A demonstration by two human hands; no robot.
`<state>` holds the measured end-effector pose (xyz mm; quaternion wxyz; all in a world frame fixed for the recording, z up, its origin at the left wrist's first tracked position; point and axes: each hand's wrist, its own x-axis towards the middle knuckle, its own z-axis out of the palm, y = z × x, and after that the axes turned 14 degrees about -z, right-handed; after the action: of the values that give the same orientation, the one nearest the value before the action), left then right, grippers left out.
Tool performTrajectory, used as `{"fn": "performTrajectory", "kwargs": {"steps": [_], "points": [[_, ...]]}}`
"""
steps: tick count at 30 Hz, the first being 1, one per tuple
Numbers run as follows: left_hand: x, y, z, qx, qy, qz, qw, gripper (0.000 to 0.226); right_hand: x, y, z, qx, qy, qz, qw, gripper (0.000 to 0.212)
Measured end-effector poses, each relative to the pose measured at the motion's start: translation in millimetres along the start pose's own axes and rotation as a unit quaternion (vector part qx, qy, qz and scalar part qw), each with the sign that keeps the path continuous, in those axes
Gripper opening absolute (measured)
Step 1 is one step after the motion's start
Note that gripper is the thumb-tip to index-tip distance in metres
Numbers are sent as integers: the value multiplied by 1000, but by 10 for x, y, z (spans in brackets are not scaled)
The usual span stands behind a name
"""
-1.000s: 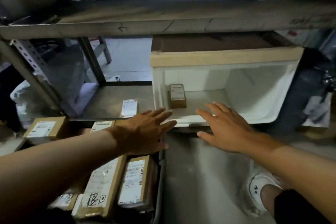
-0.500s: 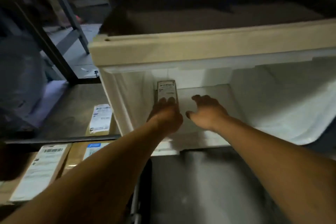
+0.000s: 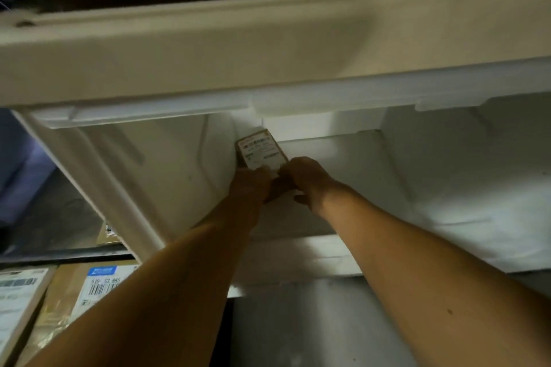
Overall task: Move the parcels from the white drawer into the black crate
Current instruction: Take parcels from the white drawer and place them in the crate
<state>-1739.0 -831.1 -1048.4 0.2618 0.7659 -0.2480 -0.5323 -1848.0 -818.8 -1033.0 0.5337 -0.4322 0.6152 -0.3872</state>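
Probably light and stiff, that 1 small cardboard parcel [image 3: 261, 151] deep in the white drawer [image 3: 447, 188]; best taken by its long sides. Pinched at the near end by left hand [image 3: 252, 185] and right hand [image 3: 304, 179], fingers curled on it. Overhanging drawer rim [image 3: 208, 48] above, labelled boxes [image 3: 89, 286] waiting lower left.

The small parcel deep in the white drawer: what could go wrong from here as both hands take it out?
1. Both hands, left hand and right hand, hold only the near end of the small parcel, so it may slip.
2. The white drawer has a low top lip; the lifted parcel could knock it.
3. The scene is dim, so aiming may suffer.
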Motion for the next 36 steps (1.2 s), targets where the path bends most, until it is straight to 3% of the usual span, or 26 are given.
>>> {"fn": "performTrajectory", "kwargs": {"steps": [2, 5, 6, 8, 10, 13, 16, 20, 25, 29, 32, 34, 36], "points": [[-114, -18, -19, -17, -10, -6, 1000, 41, -77, -23, -107, 26, 45, 15, 999, 16], [-399, 46, -69, -90, -61, -26, 994, 34, -275, -126, -147, 63, 47, 18, 997, 9], [-528, 75, -93, -122, -84, -27, 989, 32, -370, -176, -133, 79, 56, 12, 995, 15], [-779, 94, -185, -150, -103, 0, 983, 34, -554, -297, -116, 121, 89, 13, 989, 7], [-1022, 58, -319, -154, -111, 38, 981, 36, -776, -446, -145, 138, 102, 6, 985, 14], [-1488, -108, -600, -144, -134, 70, 978, 39, -1157, -687, -224, 83, 68, -25, 994, 16], [-1971, -339, -936, -104, -184, 79, 974, 45, -1610, -891, -305, -27, 15, -49, 998, 32], [-2431, -463, -1508, -86, -235, 90, 964, 44, -2122, -1066, -361, -60, -16, -67, 996, 50], [-2813, -511, -2098, -43, -279, 117, 952, 33, -2582, -1399, -262, -97, -66, -90, 989, 24], [-3031, -555, -2440, -61, -286, 137, 946, 33, -2887, -1532, -223, 8, -89, -103, 991, 11], [-3113, -608, -2615, -122, -250, 152, 949, 56, -3036, -1538, -122, 142, -93, -93, 981, 1], [-3133, -576, -2704, -155, -204, 143, 956, 68, -3087, -1542, -16, 155, -93, -93, 979, 15], [-3162, -528, -2783, -183, -164, 136, 960, 60, -3130, -1571, 93, 155, -87, -105, 978, 18]]}}
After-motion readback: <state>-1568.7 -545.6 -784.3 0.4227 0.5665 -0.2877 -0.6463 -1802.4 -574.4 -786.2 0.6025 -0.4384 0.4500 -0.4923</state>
